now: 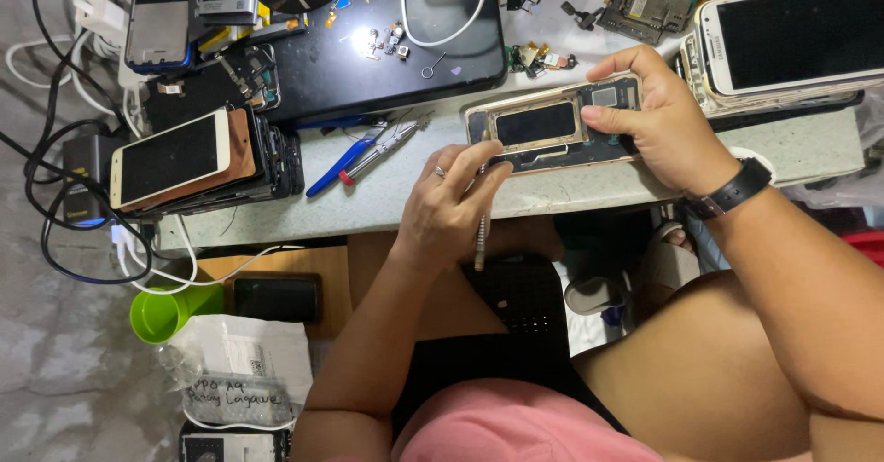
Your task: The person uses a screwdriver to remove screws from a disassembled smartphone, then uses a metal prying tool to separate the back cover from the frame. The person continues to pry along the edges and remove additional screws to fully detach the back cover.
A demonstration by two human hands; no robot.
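An opened phone frame (552, 126) with a dark battery bay lies on the pale worktable (414, 190) near its front edge. My right hand (658, 121), with a black watch on the wrist, grips the frame's right end. My left hand (451, 206), a ring on one finger, holds a thin metal tool (480, 232) like a pen, its tip against the frame's lower left edge.
A stack of phones (198, 163) sits at the table's left among tangled cables (55, 149). Blue and red pliers (364, 154) lie left of the frame. A black mat (368, 57) holds small parts. A white phone (792, 34) lies far right. A green cup (166, 313) stands on the floor.
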